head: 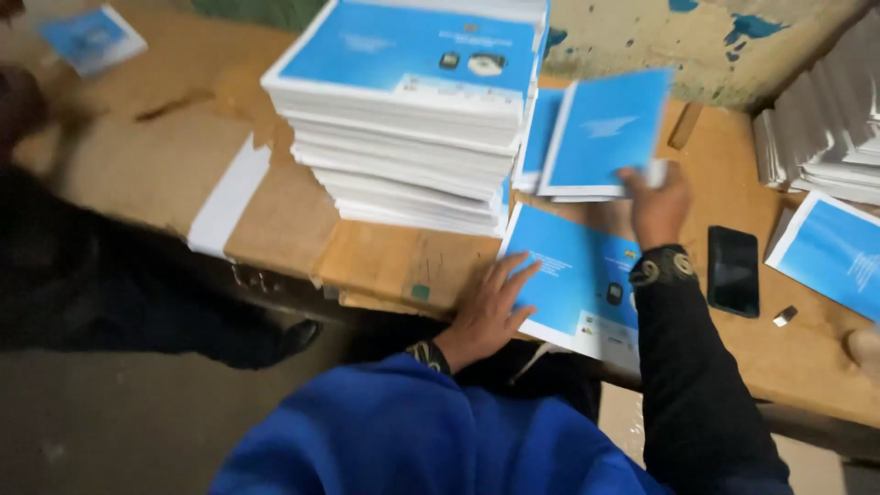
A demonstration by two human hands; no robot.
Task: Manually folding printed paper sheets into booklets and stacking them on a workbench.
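Left hand: the left hand (488,307) lies flat with fingers spread, palm down on the near left corner of a blue booklet (573,280) that rests on the table edge; it grips nothing
Right hand: the right hand (655,206) is raised above the table, fingers closed on the lower right edge of a lifted booklet (605,133), blue with a white margin, held tilted
Booklet under the left hand: flat on the wooden table (367,257), its near edge at the table's front edge, just right of the tall stack
Lifted booklet: in the air above the flat one, beside the tall stack, partly covering more blue sheets behind it
Tall stack: a high pile of booklets (412,110) with blue covers and white edges stands left of both hands, close to the lifted booklet
Phone: a dark phone (733,270) lies face up on the table just right of the right wrist
Small metal piece: a small grey object (785,316) lies near the phone's lower right corner
Right side: another blue booklet (834,252) lies at the right, with a fanned pile of white sheets (825,128) behind it
Far left: a single blue booklet (92,37), blurred, lies at the far left corner
Sleeves: a blue sleeve on the left arm, a dark one on the right
Wall: a chipped wall (642,37) with blue patches rises behind the table
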